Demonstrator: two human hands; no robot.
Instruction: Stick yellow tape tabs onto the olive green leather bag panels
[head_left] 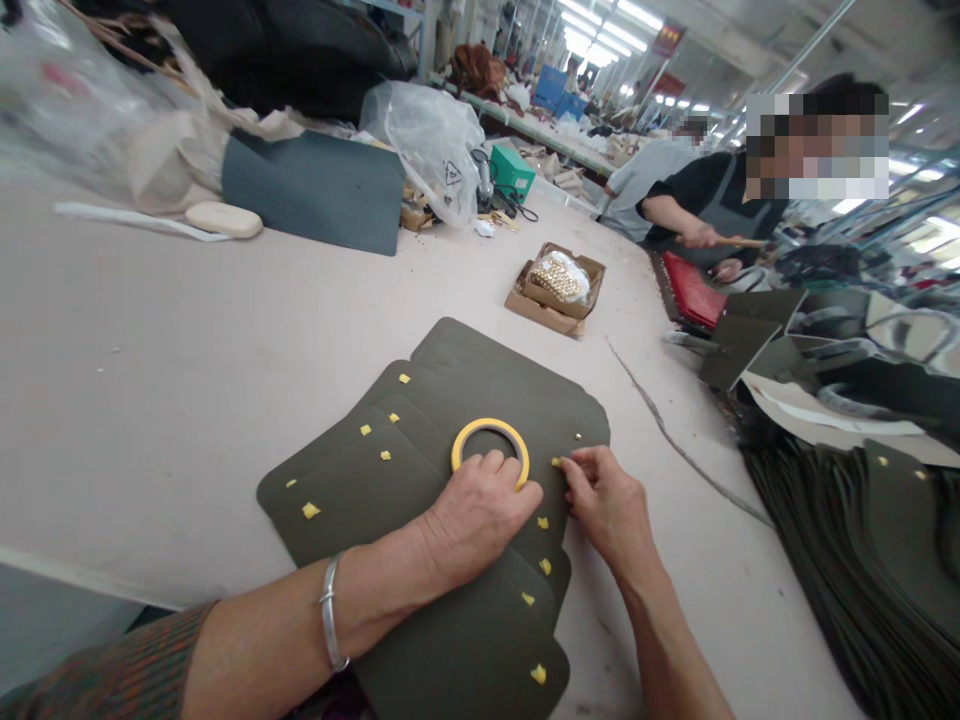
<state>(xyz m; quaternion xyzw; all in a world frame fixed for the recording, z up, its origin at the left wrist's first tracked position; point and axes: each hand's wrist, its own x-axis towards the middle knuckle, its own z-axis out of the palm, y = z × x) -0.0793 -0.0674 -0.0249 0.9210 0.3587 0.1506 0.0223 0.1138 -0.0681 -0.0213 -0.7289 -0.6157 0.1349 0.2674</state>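
Dark olive panels (420,480) lie overlapped on the pale table, dotted with small yellow tape pieces (310,510). My left hand (480,515) is closed round the near edge of a yellow tape roll (490,428), which rests over the panels. To its right, my right hand (607,500) pinches a small yellow tape bit (556,462) at the right part of the panels. A small shiny metal stud (578,437) sits just above that bit.
Beyond the panels, a cardboard box (555,285) holds gold-coloured studs. A stack of dark strips (817,530) fills the right edge. Farther back are a grey-blue sheet (315,190), plastic bags (431,145), a green box (512,172) and a person holding a tool over a red piece (691,290).
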